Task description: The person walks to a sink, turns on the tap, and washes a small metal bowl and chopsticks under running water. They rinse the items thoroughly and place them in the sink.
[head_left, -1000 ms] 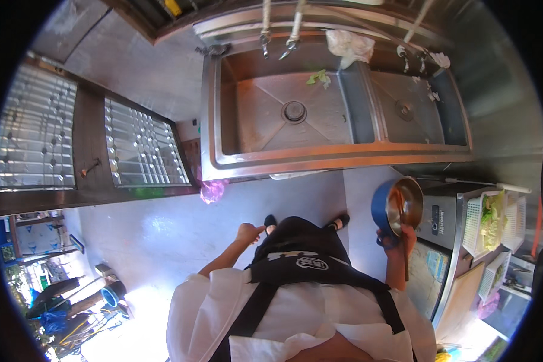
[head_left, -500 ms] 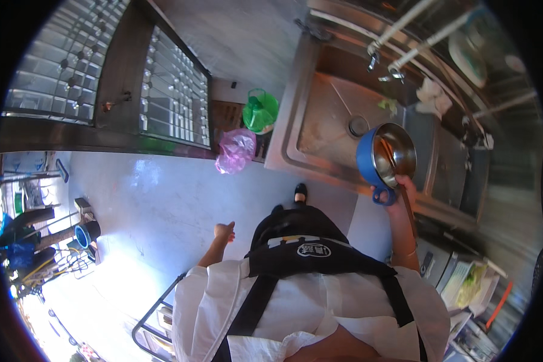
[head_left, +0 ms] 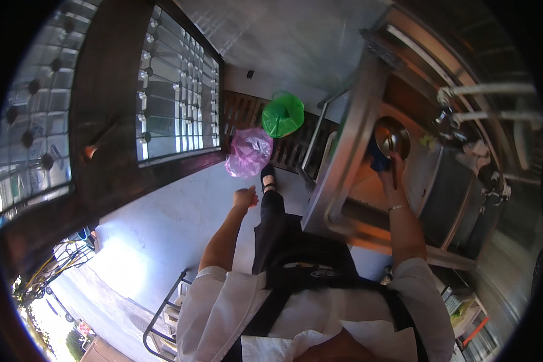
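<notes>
My right hand (head_left: 390,172) grips the handle of a blue pot (head_left: 387,142) with a shiny metal inside, and a thin wooden stick runs down along the hand. The pot hangs over the left basin of a steel double sink (head_left: 350,163). My left hand (head_left: 245,196) swings free at my side above the floor, fingers loosely curled, holding nothing. It is nearest to a pink plastic bag (head_left: 249,151) on the floor.
A green bag (head_left: 282,114) lies on a floor grate beyond the pink one. A dark wooden door with glass panes (head_left: 169,90) fills the left. Taps (head_left: 449,102) stick out over the sink. A metal rack (head_left: 163,314) stands behind me on the left.
I have turned left and stepped toward the sink's left end. The pot moved from beside a counter on the right to over the sink basin. My left arm swung forward.
</notes>
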{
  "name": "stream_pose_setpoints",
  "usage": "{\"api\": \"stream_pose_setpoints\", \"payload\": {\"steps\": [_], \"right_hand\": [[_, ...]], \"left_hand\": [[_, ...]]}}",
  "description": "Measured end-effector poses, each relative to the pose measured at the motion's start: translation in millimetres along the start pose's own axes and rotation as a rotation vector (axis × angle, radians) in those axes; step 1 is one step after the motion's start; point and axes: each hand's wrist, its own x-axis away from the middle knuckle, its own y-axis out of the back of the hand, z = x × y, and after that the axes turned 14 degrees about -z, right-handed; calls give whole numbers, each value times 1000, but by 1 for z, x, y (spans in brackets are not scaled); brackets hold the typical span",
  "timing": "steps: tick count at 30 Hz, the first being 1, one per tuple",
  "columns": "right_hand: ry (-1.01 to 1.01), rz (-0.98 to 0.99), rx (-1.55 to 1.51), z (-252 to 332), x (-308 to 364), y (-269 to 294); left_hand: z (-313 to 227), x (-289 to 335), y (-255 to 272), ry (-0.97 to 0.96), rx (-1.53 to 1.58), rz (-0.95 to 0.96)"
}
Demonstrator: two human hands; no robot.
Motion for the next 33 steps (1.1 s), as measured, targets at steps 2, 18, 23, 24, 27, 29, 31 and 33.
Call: {"api": "stream_pose_setpoints", "payload": {"steps": [2, 18, 23, 24, 27, 29, 31, 33], "right_hand": [[52, -129, 4, -22, -24, 2], [0, -551, 483, 15, 4, -54], [1340, -289, 1426, 27, 56, -228], [1366, -120, 1356, -3, 47, -261], [1343, 350, 1558, -113, -15, -339], [1051, 256, 1841, -200, -71, -366], [925, 97, 2013, -260, -114, -359], [1030, 129, 2033, -295, -152, -333]], "left_hand": [[-31, -23, -10, -45, -31, 70], [-118, -133, -3, -88, -19, 167], [-119, -148, 1, 247, 235, 323], [-119, -151, -4, 277, 314, 345], [-118, -159, -30, 439, 512, 362], [-118, -161, -51, 478, 599, 353], [-120, -165, -73, 527, 694, 334], [-119, -168, -89, 511, 684, 339]]}}
